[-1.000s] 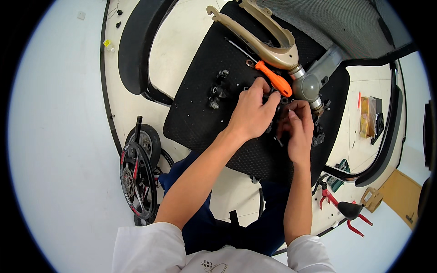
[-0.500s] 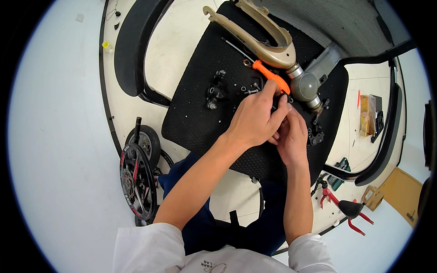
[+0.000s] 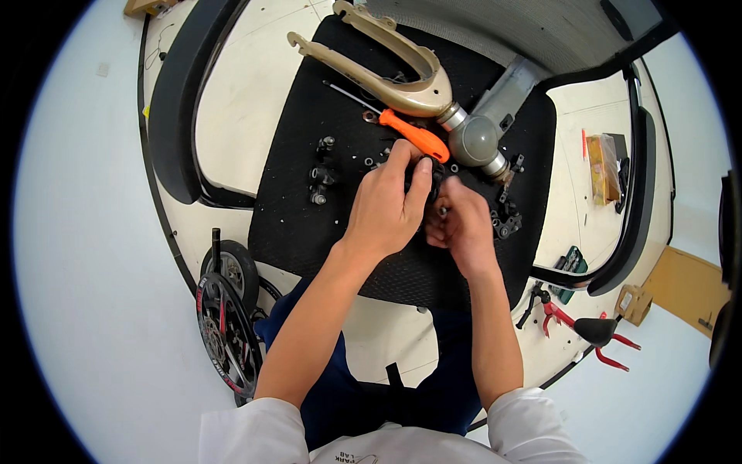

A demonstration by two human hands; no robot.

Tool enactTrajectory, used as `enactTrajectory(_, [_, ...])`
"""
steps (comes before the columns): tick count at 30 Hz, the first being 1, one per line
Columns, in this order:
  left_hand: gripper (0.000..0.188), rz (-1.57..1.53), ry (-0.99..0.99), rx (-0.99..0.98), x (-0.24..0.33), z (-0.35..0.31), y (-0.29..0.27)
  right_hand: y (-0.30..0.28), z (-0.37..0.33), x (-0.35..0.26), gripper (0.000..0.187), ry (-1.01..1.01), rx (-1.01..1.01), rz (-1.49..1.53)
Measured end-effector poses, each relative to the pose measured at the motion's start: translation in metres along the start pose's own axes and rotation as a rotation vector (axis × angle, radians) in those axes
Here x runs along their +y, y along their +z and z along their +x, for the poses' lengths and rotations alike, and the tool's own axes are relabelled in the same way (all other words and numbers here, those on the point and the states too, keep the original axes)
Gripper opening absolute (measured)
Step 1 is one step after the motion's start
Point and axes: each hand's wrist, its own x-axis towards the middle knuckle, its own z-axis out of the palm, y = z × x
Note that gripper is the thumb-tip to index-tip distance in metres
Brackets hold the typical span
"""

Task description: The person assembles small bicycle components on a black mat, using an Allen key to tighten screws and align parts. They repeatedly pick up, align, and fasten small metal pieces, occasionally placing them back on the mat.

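My left hand (image 3: pixel 386 203) is closed on a small black part (image 3: pixel 436 179), whose exact kind I cannot make out. Close against it, my right hand (image 3: pixel 466 224) has curled fingers, partly blurred; a small metal tip (image 3: pixel 443 210) shows at them, too small to name. Just beyond the hands lies an orange-handled screwdriver (image 3: pixel 413 135). Farther off, a beige bicycle fork (image 3: pixel 417 97) lies with its prongs toward the far left. To its right is a rounded grey part (image 3: pixel 474 141) with metal collars. All rest on the black chair seat (image 3: pixel 297 232).
Black clamp-like parts (image 3: pixel 321 176) lie left of my hands, and black linkage pieces (image 3: pixel 506 224) lie right. Armrests (image 3: pixel 179 100) flank the seat. On the floor are a wheel with a chainring (image 3: pixel 224 325), a red frame piece (image 3: pixel 563 315), a green case (image 3: pixel 572 267) and a cardboard box (image 3: pixel 634 303).
The chair and its parts have shifted left in view. My right hand has drawn slightly away from my left, and more of the black part shows between them.
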Motion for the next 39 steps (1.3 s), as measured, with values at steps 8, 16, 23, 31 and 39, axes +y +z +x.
enactTrajectory(8, [0.011,0.178,0.185,-0.005,-0.004,-0.002,-0.004,0.001,-0.003,-0.002,0.029,0.02,-0.101,0.074])
enactTrajectory(16, [0.009,0.18,0.251,0.035,-0.002,-0.002,-0.007,0.004,-0.006,0.0,0.029,-0.062,-0.088,-0.019])
enactTrajectory(23, [0.016,0.043,0.327,0.026,-0.011,-0.007,-0.007,-0.007,-0.008,0.002,0.029,-0.121,-0.103,0.102])
enactTrajectory(31, [0.015,-0.143,0.14,-0.067,0.003,-0.005,0.006,0.001,-0.008,-0.005,0.011,-0.285,0.092,-0.139])
enactTrajectory(39, [0.02,-0.413,-0.156,-0.046,0.009,-0.003,0.024,0.004,0.004,0.006,0.024,-0.674,0.353,-0.584])
